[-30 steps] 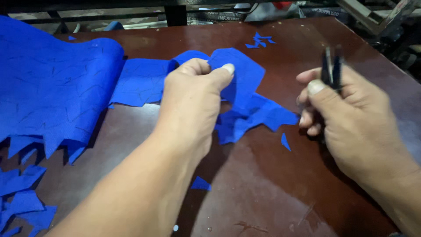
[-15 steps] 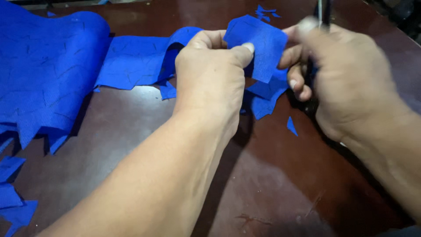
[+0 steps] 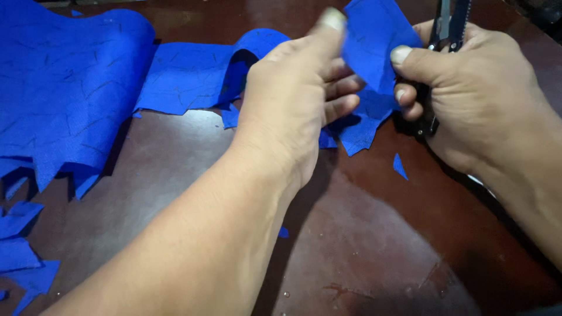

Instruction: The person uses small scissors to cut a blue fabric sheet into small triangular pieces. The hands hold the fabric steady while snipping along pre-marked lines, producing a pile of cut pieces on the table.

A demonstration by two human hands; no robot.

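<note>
My left hand (image 3: 298,99) pinches the raised end of a blue fabric sheet (image 3: 76,88) that is marked with dark lines. The lifted flap (image 3: 374,41) stands between my two hands. My right hand (image 3: 468,88) grips black scissors (image 3: 448,23) whose blades point up and away, and its thumb rests against the flap's edge. The rest of the sheet lies rolled and spread at the left of a dark brown table (image 3: 374,251).
Small blue fabric scraps lie on the table: one (image 3: 400,165) below my right hand, one tiny (image 3: 283,232) beside my left forearm, several larger offcuts (image 3: 23,257) at the lower left edge.
My left hand went from pressing the fabric flat to lifting its end off the table. My right hand with the scissors moved in to the raised flap.
</note>
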